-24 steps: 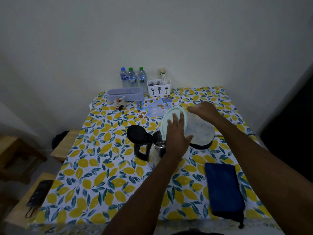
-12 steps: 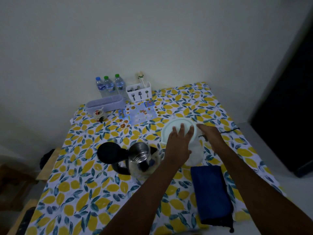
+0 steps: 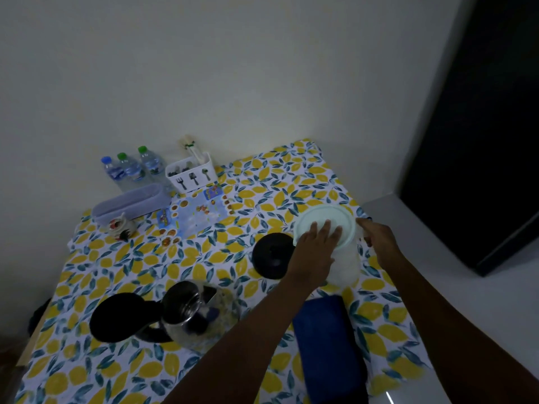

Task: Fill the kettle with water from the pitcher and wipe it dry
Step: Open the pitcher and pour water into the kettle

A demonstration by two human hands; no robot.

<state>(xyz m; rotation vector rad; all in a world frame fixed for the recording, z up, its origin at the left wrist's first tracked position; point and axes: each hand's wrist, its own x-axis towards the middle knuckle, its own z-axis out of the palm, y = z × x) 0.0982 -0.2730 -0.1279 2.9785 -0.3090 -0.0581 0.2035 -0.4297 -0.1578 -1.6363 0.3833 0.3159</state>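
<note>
On the lemon-print worktop (image 3: 204, 266) the pitcher (image 3: 344, 263) stands right of the open kettle (image 3: 186, 310) — we've our left hand (image 3: 316, 249) spread flat on its lid (image 3: 323, 225), our right hand (image 3: 379, 237) curled round its side — likely heavy, sloshy, best gripped low.

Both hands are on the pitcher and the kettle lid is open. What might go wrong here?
The left hand only rests flat on the pitcher lid, so it may slip. The kettle sits off its black base, away from the pitcher; carrying could drip on the tablecloth.
</note>
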